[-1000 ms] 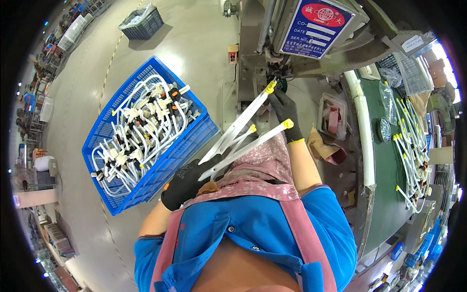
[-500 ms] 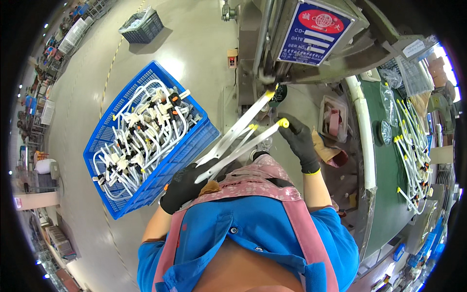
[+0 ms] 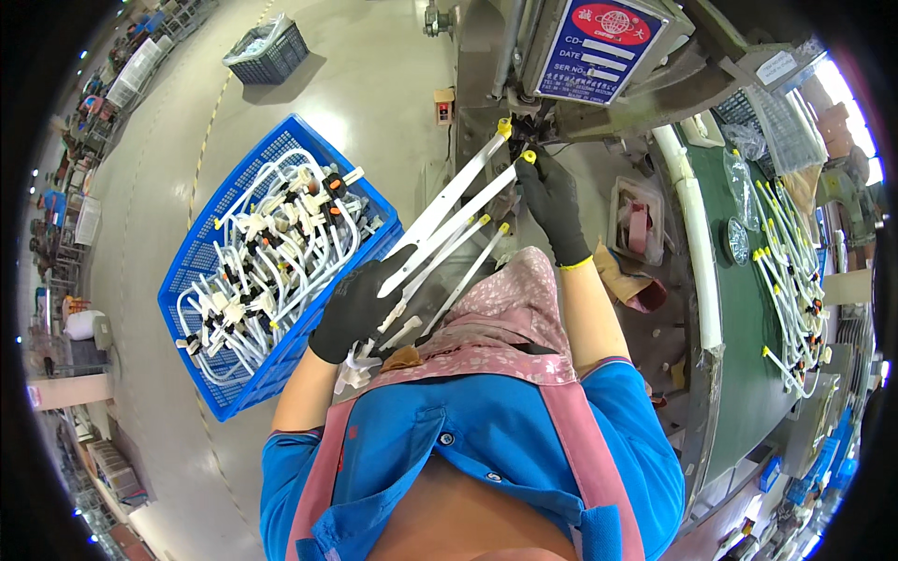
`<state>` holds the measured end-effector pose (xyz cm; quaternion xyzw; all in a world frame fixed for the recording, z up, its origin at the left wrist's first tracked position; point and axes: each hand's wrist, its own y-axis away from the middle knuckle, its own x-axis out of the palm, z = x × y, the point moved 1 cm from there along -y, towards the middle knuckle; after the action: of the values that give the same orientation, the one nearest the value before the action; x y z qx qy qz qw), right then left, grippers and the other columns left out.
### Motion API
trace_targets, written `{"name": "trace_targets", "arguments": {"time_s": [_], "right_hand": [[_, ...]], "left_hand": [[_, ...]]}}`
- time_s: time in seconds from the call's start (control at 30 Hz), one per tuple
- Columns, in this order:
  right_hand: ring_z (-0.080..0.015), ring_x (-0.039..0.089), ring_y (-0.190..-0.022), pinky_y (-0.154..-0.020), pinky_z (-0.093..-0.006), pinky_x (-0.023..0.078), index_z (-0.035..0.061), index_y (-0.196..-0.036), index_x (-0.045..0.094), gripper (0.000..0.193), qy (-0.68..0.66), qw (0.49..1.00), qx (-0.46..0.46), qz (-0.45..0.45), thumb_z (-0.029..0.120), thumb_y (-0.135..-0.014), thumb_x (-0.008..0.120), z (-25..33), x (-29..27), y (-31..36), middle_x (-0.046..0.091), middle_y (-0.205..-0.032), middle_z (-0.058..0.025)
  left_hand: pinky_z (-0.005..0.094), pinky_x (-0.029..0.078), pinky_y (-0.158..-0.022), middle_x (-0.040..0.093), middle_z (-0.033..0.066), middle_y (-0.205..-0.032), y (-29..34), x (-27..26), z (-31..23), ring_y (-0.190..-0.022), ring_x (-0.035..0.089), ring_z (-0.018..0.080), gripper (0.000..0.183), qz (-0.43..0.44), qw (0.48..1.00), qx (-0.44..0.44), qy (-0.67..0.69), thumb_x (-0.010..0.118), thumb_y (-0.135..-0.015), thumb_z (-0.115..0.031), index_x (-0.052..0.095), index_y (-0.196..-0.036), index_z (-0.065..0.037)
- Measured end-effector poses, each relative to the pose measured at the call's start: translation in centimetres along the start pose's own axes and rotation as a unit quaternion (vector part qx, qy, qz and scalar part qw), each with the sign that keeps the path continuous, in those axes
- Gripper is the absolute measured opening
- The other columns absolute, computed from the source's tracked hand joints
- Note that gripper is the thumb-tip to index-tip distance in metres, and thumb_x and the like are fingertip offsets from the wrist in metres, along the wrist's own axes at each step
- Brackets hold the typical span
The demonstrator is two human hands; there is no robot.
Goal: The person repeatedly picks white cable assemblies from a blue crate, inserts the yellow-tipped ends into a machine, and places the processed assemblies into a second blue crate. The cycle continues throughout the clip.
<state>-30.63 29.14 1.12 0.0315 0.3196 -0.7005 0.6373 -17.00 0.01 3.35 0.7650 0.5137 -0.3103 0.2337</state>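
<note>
Left hand (image 3: 363, 309), frame center, grips yellow-tipped white strips (image 3: 445, 203) near their lower ends; right hand (image 3: 554, 208), upper center, pinches one's yellow tip (image 3: 528, 157). Strips slant lower left to upper right; right hand nearer machine (image 3: 645, 105), upper right.

A yellow-striped line (image 3: 208, 133) crosses the glossy floor (image 3: 374, 61).

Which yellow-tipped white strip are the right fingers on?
The strip with the second-highest yellow tip of those the left hand holds: the right hand touches it; the other tips stand clear.
</note>
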Motion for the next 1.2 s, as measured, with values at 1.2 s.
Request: {"name": "trace_targets", "arguments": {"time_s": [1.2], "right_hand": [[-0.0138, 0.060, -0.082, -0.075, -0.0283, 0.048, -0.0015, -0.114, 0.061, 0.033, -0.044, 0.990, 0.103, 0.085, 0.022, -0.092, 0.058, -5.5, 1.8, 4.6, 0.066, -0.090, -0.0084]], "left_hand": [[0.0350, 0.034, -0.107, 0.050, 0.0181, -0.138, 0.0, 0.9, 2.2, -0.127, 0.048, 0.0282, 0.065, 0.077, 0.984, -0.056, 0.151, 0.059, -0.077, -0.003, 0.043, -0.140, -0.005]]}}
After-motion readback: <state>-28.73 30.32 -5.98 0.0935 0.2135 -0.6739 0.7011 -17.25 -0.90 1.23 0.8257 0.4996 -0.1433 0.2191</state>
